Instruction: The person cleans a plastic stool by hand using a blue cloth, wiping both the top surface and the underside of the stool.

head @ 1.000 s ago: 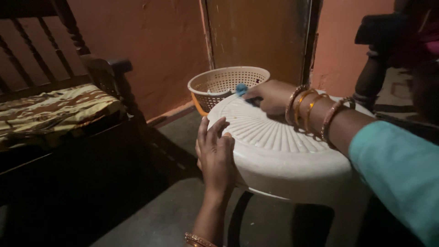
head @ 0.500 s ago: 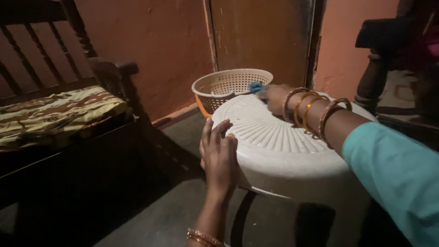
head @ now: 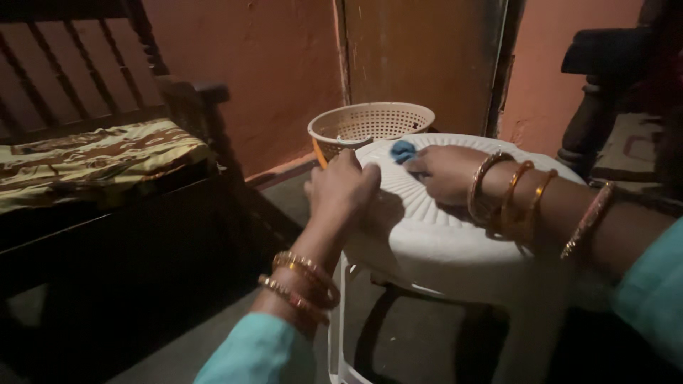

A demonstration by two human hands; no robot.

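right hand presses blue cloth on white stool | left hand curled, gripping stool's near-left rim

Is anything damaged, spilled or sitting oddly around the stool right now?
Nothing stands out. The white stool stands level, the right hand presses a blue cloth on its top, the left hand grips its edge, and the basket behind sits upright.
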